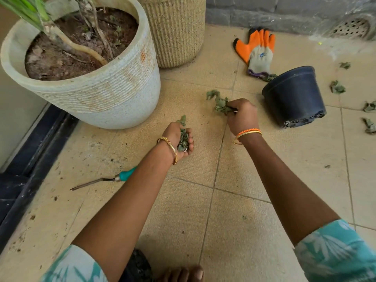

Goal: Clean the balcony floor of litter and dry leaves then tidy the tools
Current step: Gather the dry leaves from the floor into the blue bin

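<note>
A: What do you see on the left side of the floor?

B: A big white ribbed planter (97, 86) with soil and a plant stands there. Just behind it, to the right, stands a tall beige ribbed pot (177, 31). In front of the planter, a hand tool with a teal handle (101, 179) lies flat on the tiled floor (234, 220); the left forearm covers the end of its handle.

A: And the left hand?

B: The left hand (179, 140) is turned palm up above the tiles. Its fingers are curled like a cup around a small pile of dry leaves (183, 138).

A: What does the right hand do?

B: The right hand (242, 115) is more forward, near the middle of the picture. Its fingers are closed together on a bunch of dry leaves (218, 102), which sticks out to the left of the hand. I cannot tell if this bunch touches the floor.

A: What is on the right side?

B: A black plastic pot (295, 96) lies on its side just beside the right hand. Behind it, an orange and grey glove (257, 49) lies flat, with a leaf at its cuff. More loose leaves (337, 87) are scattered on the tiles to the right of the black pot. A round drain cover (352, 28) sits in the far right corner, at the grey wall.
</note>
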{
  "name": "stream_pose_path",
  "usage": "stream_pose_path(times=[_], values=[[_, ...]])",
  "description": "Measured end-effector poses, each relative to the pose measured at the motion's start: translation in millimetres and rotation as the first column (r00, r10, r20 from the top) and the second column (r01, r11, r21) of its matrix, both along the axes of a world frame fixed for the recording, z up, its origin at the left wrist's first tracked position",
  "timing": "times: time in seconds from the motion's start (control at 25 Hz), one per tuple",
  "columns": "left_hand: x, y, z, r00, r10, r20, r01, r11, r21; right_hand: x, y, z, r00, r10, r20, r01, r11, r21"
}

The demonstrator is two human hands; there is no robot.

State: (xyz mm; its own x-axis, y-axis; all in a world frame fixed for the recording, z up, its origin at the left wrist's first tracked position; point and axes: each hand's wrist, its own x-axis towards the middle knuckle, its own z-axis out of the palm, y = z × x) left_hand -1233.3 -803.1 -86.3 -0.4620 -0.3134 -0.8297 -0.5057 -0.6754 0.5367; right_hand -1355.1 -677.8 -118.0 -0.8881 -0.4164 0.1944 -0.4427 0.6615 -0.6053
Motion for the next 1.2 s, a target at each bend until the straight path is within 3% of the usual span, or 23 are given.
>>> stream_pose_path(times=[0.08, 0.24, 0.36, 0.48, 0.56, 0.76, 0.84, 0.96, 1.08, 1.2], values=[[-5.1, 4.9, 0.0, 0.999, -0.041, -0.016, 0.040, 0.996, -0.081, 14.1, 7.1, 7.7, 1.000, -0.013, -0.028, 0.012, 0.999, -0.040], [-14.8, 15.5, -3.3, 0.980, -0.192, -0.047, 0.161, 0.913, -0.374, 49.8, 8.6, 11.5, 0.981, 0.180, -0.074, -0.184, 0.982, -0.047], [-14.5, 26.7, -6.7, 0.962, -0.266, -0.064, 0.212, 0.872, -0.441, 63.2, 5.1, 9.1, 0.983, 0.185, 0.015, -0.183, 0.980, -0.082], [-10.0, 31.9, -13.4, 0.951, -0.309, -0.022, 0.260, 0.835, -0.484, 70.6, 1.5, 8.5, 0.980, 0.097, 0.172, -0.068, 0.983, -0.170], [-8.3, 31.8, -17.8, 0.955, -0.294, -0.036, 0.243, 0.849, -0.469, 71.9, -0.3, 9.0, 0.960, 0.089, 0.265, -0.037, 0.980, -0.194], [-1.9, 17.0, -11.1, 0.992, -0.096, -0.078, 0.077, 0.972, -0.224, 40.8, 6.1, 5.9, 0.968, 0.050, 0.246, -0.006, 0.984, -0.176], [1.6, 10.8, -6.7, 0.993, -0.030, -0.117, 0.017, 0.993, -0.114, 17.0, 4.6, -6.5, 0.976, 0.037, 0.215, -0.034, 0.999, -0.016], [3.8, 5.4, -4.1, 0.984, 0.018, -0.177, -0.026, 0.999, -0.041, 6.9, -6.6, -25.8, 0.952, 0.157, 0.261, -0.210, 0.959, 0.191], [3.8, 3.6, -4.2, 0.980, 0.007, -0.200, -0.018, 0.998, -0.053, 15.8, -11.2, -39.3, 0.964, 0.261, 0.056, -0.267, 0.947, 0.180], [7.3, -2.7, -10.6, 0.994, -0.006, -0.108, -0.010, 0.989, -0.149, 21.3, -4.0, -37.2, 0.980, 0.189, -0.061, -0.188, 0.982, 0.024]])
